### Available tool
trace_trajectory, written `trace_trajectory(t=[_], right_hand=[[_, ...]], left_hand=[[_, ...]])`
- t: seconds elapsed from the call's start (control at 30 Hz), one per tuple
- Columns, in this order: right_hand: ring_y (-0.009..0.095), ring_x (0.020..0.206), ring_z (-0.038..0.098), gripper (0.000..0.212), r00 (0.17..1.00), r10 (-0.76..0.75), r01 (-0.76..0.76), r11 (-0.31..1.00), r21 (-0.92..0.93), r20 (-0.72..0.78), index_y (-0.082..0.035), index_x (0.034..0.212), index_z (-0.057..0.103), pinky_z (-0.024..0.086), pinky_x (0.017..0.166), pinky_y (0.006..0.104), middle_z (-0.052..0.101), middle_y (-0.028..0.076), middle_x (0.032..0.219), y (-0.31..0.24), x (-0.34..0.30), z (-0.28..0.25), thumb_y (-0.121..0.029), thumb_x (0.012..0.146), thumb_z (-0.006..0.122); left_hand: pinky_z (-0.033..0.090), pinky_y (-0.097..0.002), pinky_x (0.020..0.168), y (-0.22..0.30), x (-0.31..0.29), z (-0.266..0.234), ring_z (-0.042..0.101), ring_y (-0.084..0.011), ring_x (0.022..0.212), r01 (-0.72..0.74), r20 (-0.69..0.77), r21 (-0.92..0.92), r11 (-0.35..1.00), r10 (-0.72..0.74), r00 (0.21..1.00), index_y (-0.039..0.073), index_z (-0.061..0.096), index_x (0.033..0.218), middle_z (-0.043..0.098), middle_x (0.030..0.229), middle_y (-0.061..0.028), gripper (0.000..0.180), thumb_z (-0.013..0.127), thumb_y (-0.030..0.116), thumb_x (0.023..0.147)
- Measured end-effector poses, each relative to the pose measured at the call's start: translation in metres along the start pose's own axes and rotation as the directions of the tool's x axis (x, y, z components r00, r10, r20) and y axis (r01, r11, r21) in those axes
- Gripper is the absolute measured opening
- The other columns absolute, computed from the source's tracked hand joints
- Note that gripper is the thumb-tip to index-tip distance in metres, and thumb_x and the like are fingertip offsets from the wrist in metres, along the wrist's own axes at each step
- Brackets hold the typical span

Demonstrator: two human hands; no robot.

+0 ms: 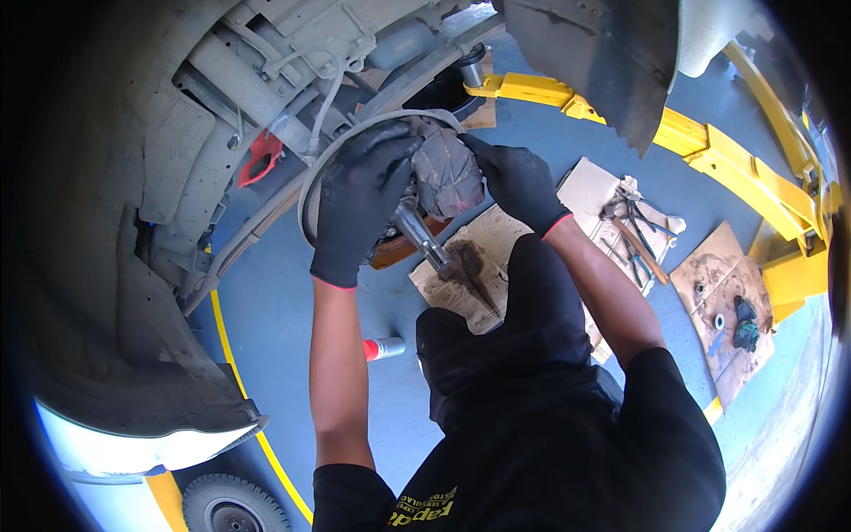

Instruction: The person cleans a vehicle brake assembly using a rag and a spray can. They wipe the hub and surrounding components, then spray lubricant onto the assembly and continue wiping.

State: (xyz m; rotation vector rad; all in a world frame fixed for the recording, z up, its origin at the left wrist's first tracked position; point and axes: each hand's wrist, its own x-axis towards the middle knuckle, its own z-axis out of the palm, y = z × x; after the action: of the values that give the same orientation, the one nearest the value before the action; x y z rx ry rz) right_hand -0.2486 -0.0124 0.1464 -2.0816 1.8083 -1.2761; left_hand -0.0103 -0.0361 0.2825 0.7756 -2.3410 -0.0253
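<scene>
Working with knees bent at a vehicle's wheel arch, handling a crumpled grey cloth (pixel 449 173) at the upper right rim of a round brake backing plate (pixel 310 202), just above a bare metal spindle (pixel 421 232); pinching the cloth's right edge in the gloved right hand (pixel 523 182); reaching with the gloved left hand (pixel 359 199) across the plate's left side and bending its fingers toward the cloth's left edge, but impossible to tell whether clamped there; apparently wiping down the brake parts, and so calling next for steady pressure along the rim, clear of the spindle; hidden behind glove and cloth, much of the plate's face and whatever may sit beneath the cloth; hard to sort apart, the jumbled hand tools (pixel 634 222) near the right edge of a cardboard sheet (pixel 581 182); cut off by the lower border, a spare-looking tyre (pixel 208 496).
</scene>
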Motion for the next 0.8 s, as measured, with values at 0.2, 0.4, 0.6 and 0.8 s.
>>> trace_trajectory(t=[0.2,0.4,0.6,0.8], right_hand=[[0.042,0.087,0.074,0.046,0.985,-0.136,0.132,0.99,-0.044,-0.109,-0.022,0.146,0.07,0.058,0.077,0.0511,0.078,0.019,0.1,0.003,0.015,-0.004,-0.013,0.1,0.068],[0.037,0.084,0.075,0.033,0.969,0.182,-0.129,0.95,0.285,-0.168,-0.01,0.135,0.077,0.058,0.076,0.0424,0.078,0.021,0.101,-0.029,-0.013,-0.07,-0.012,0.103,0.07],[0.033,0.085,0.075,0.041,0.998,-0.036,0.033,0.998,-0.045,-0.055,-0.032,0.143,0.071,0.06,0.075,0.0451,0.079,0.008,0.098,-0.018,-0.014,-0.05,-0.021,0.105,0.063],[0.036,0.091,0.075,0.044,0.995,0.074,-0.075,0.997,-0.016,-0.069,-0.03,0.144,0.07,0.06,0.078,0.0482,0.078,0.011,0.098,-0.04,-0.016,-0.022,-0.017,0.102,0.064]], left_hand=[[0.056,-0.0413,0.101,0.004,0.003,-0.002,0.073,-0.0353,0.114,0.126,-0.05,-0.125,0.984,-0.133,0.99,0.007,0.08,0.122,0.076,0.127,-0.0146,0.03,0.074,0.008,0.093],[0.056,-0.039,0.099,0.001,0.011,-0.011,0.076,-0.0327,0.112,0.138,-0.063,-0.242,0.96,-0.157,0.986,0.005,0.081,0.118,0.077,0.127,-0.0165,0.026,0.071,0.007,0.094],[0.056,-0.0332,0.093,-0.015,0.022,0.001,0.075,-0.0208,0.102,0.117,-0.078,-0.193,0.974,-0.134,0.988,-0.003,0.079,0.113,0.081,0.111,-0.0143,0.025,0.064,0.003,0.094],[0.056,-0.0361,0.094,-0.026,0.029,0.018,0.076,-0.0246,0.101,0.2,-0.228,-0.121,0.972,-0.223,0.948,-0.004,0.079,0.107,0.08,0.107,-0.0152,0.022,0.063,0.006,0.096]])
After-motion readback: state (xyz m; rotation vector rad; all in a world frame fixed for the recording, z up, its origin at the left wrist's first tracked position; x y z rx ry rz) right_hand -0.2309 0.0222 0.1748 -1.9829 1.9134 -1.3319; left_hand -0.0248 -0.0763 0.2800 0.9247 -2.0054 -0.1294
